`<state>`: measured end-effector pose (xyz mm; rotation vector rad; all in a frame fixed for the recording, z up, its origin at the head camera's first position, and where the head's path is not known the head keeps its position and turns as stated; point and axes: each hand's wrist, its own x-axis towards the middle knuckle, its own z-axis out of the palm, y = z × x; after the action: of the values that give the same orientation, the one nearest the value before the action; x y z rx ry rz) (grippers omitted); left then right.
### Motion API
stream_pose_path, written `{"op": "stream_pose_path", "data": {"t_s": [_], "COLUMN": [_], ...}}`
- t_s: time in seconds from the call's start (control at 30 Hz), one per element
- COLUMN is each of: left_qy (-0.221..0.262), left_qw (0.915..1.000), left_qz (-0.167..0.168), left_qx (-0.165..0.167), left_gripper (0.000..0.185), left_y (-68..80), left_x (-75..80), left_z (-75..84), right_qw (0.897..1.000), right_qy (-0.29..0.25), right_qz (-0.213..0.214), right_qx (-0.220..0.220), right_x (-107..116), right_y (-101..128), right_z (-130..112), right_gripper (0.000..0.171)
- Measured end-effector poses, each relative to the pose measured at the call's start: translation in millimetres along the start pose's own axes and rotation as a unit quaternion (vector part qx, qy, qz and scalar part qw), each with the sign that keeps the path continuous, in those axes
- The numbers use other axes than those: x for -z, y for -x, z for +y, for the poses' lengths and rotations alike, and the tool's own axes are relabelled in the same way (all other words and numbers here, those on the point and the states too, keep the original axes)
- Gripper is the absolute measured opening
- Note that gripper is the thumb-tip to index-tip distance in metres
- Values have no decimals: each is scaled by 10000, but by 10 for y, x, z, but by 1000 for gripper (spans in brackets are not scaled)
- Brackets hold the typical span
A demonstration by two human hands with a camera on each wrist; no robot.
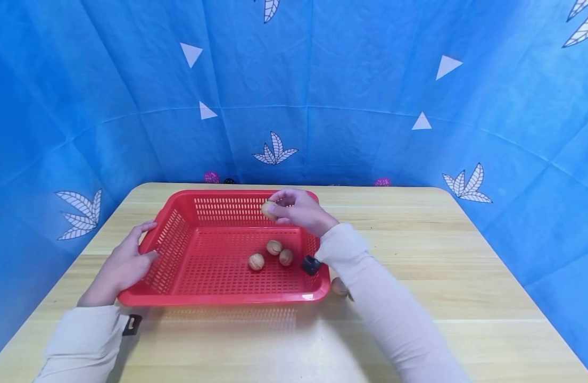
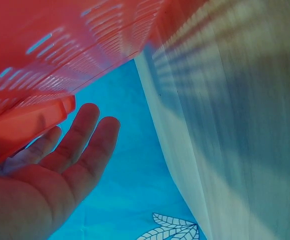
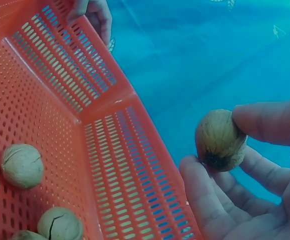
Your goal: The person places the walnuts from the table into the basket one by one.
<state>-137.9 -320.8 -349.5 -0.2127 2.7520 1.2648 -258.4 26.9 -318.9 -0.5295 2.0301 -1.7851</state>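
Walnut (image 1: 268, 209) pinched in right hand (image 1: 300, 211) fingers above red basket (image 1: 179, 284) holding 3 walnuts (image 1: 273, 255). Left hand (image 1: 123, 265), fingers straight, touches basket's side. Wooden counter (image 1: 466, 298); blue backdrop (image 1: 351, 80).

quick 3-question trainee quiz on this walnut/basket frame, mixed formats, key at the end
1. How many walnuts lie on the floor of the red basket?
2. True or false: the right hand pinches a walnut above the basket.
3. The left hand is: A) holding a walnut, B) resting open against the basket's left side, C) off the table.

Key:
1. Three, for example this one. Another walnut lies outside on the table.
2. True.
3. B.
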Motion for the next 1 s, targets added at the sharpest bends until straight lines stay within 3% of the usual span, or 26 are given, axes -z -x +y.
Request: {"op": "stream_pose_path", "data": {"t_s": [0.67, 1.0], "left_qy": [15, -19], "left_qw": [10000, 10000], "left_qz": [25, 69], "left_qx": [-44, 24], "left_gripper": [84, 86], "left_y": [-5, 19], "left_x": [-18, -27], "left_z": [15, -6], "right_qw": [9974, 9907], "right_qy": [-369, 911], "right_qz": [268, 418], "right_qx": [-555, -923], "right_x": [-82, -87], "right_y": [-182, -177], "right_z": [48, 102], "right_gripper": [30, 33]}}
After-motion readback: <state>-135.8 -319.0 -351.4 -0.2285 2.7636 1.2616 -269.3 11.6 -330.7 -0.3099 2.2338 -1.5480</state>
